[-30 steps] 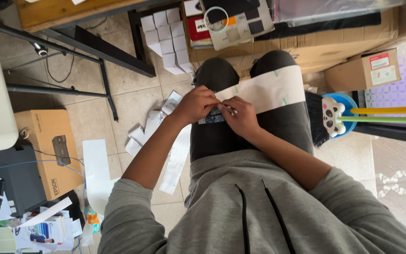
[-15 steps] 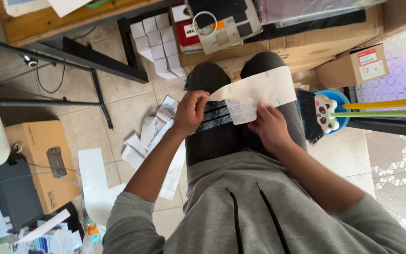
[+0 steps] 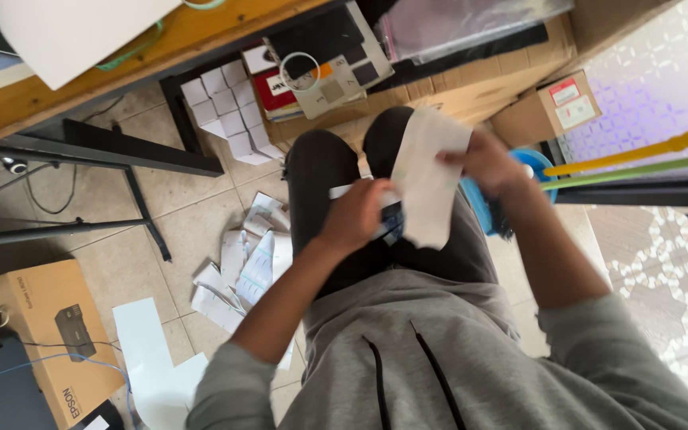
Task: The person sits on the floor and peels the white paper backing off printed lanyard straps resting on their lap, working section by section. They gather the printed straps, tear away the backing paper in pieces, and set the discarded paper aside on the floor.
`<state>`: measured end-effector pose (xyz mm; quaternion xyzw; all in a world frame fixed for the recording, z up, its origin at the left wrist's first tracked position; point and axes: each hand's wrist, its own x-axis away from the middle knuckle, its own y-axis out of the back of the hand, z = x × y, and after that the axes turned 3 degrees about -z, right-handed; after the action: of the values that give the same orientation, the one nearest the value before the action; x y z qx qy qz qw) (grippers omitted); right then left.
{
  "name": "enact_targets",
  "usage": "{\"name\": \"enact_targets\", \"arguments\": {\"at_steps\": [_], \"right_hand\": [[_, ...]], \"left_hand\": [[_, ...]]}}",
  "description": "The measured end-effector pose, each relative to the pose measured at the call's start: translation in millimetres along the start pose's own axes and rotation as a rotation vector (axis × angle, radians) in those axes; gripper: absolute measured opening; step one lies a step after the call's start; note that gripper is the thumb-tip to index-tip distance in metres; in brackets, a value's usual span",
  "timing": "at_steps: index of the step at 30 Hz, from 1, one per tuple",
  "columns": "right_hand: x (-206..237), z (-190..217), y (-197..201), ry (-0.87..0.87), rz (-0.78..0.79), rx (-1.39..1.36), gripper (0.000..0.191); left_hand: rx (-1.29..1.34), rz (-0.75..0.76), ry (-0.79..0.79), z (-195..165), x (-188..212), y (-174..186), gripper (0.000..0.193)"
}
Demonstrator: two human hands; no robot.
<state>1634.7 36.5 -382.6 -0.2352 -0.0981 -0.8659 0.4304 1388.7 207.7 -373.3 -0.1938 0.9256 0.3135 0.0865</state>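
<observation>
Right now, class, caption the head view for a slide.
Seated person's right hand lifts a white paper strip; left hand holds its lower end over the lap.

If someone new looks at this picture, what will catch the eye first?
First, the white paper strip held up over the lap by the right hand, with the left hand holding a small piece beside it. Next, the pile of paper scraps on the tiled floor, left of the legs.

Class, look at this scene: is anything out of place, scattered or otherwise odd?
Yes. Loose white papers lie strewn on the tiled floor beside the person's left leg, overlapping at all angles rather than stacked. The paper strip held over the lap hangs bent.
</observation>
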Motion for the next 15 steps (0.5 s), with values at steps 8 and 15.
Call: {"name": "enact_targets", "arguments": {"at_steps": [8, 15], "right_hand": [[50.9, -23.8, -3.3, 0.454, -0.56, 1.16, 0.103], [122.6, -36.3, -69.1, 0.458, -0.168, 0.86, 0.078]], "left_hand": [[0.038, 0.103, 0.061, -18.0, -18.7, -43.8, 0.038], [0.043, 0.375, 0.17, -3.2, -3.7, -46.3, 0.021]]}}
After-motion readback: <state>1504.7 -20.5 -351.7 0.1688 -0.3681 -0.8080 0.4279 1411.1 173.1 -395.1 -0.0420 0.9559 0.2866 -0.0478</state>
